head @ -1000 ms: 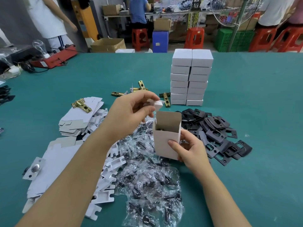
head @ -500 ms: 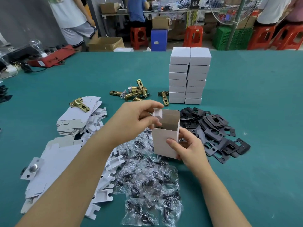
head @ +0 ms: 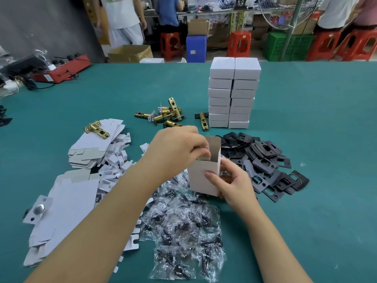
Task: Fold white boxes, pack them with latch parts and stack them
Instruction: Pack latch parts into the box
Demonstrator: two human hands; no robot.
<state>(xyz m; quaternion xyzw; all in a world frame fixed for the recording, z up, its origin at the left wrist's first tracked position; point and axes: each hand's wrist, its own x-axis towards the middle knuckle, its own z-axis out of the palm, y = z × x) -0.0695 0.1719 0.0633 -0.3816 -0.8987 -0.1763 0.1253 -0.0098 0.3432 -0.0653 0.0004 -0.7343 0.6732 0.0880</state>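
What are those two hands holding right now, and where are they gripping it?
Both hold one open white box. The right hand grips its lower right corner, thumb across the front face. The left hand pinches a flap at the open top.

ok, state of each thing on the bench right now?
white cardboard box: upright, top open
left hand: fingers at the box's top opening
right hand: holds the box
stacked white boxes: closed, two columns
flat white box blanks: unfolded, piled
black metal plates: loose heap
clear screw bags: heaped
brass latch bolts: loose
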